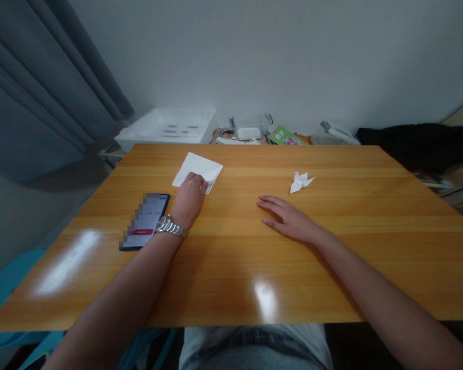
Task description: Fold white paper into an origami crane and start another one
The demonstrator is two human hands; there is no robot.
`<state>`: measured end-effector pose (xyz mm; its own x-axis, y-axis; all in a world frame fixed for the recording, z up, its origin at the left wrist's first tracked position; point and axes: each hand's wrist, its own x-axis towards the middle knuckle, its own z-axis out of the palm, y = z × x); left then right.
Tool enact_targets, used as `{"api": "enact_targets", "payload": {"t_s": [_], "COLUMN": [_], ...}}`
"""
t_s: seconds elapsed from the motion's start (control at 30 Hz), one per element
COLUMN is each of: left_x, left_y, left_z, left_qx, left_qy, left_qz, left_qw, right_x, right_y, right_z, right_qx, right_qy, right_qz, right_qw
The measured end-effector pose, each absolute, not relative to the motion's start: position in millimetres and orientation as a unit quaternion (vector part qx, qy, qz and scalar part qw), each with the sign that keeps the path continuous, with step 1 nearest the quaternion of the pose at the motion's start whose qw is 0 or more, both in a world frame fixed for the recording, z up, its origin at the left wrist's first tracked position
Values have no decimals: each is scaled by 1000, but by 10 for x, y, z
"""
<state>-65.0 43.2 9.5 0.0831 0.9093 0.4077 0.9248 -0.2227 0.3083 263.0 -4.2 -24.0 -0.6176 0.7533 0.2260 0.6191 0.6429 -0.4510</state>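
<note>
My left hand point(190, 198), with a metal watch point(171, 226) on its wrist, reaches forward and its curled fingers pinch the near edge of a white sheet of paper point(195, 168) lying on the wooden table point(231, 277). My right hand point(287, 218) lies flat on the table to the right, palm down, fingers stretched out and holding nothing. A small folded white paper crane point(301, 182) sits beyond my right hand, untouched.
A phone point(145, 221) with a lit screen lies just left of my left wrist. Behind the table's far edge stand a white tray point(167, 128), a green packet point(285, 136) and loose clutter. Grey curtains hang at left; a dark cloth point(412, 141) lies far right.
</note>
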Motion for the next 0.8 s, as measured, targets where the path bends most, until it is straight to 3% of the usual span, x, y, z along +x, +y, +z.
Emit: {"api": "enact_targets", "payload": {"t_s": [0.47,0.8], "left_x": [-672,-503], "left_y": [446,245], "left_z": [50,270], "left_qx": [-713,-750], "left_qy": [-634,-552], "left_qz": [-297,-360], "left_qw": [27,62], "right_x": [2632,2636], "right_y": [-40,-37], "right_z": [-243,-247], "right_qx": [-386,-383], "right_qy": [-883,-883], "right_qz": [168,171], "right_qw": [206,210]}}
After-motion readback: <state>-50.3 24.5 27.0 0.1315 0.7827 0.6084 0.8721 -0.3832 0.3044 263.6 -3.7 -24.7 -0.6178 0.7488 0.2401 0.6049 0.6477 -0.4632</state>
